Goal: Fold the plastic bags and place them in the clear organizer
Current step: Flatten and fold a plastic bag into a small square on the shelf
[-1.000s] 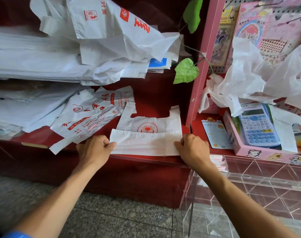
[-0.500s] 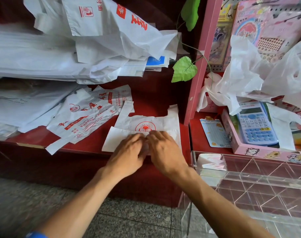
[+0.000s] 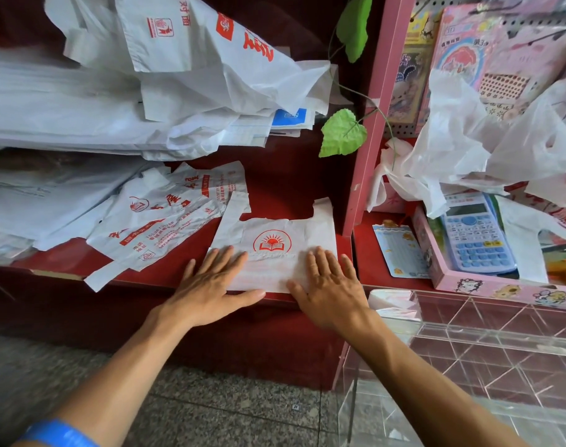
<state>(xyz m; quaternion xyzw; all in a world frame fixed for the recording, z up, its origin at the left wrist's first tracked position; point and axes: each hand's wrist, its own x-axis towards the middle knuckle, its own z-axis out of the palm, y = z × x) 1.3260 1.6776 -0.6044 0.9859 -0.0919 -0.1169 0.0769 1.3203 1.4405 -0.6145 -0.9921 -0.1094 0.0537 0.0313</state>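
A small white plastic bag (image 3: 275,250) with a red sun-and-book logo lies flat on the red shelf (image 3: 285,188), its lower part folded up. My left hand (image 3: 210,285) presses flat on the bag's left side, fingers straight. Pressing flat on the right side is my right hand (image 3: 330,288), fingers spread. The clear organizer (image 3: 469,356) stands at the lower right, with a folded white bag (image 3: 393,301) in its near-left compartment.
Another printed white bag (image 3: 165,227) lies left of the pressed one. Stacks of white bags (image 3: 114,101) fill the shelf's back left. A pink tray (image 3: 488,285) with a blue calculator (image 3: 473,233) and loose bags (image 3: 501,150) sits at the right, behind a pink post (image 3: 369,133).
Both hands went from pinching the fold's outer ends to meeting at the bag's middle, then slid apart; they now press flat on either side.
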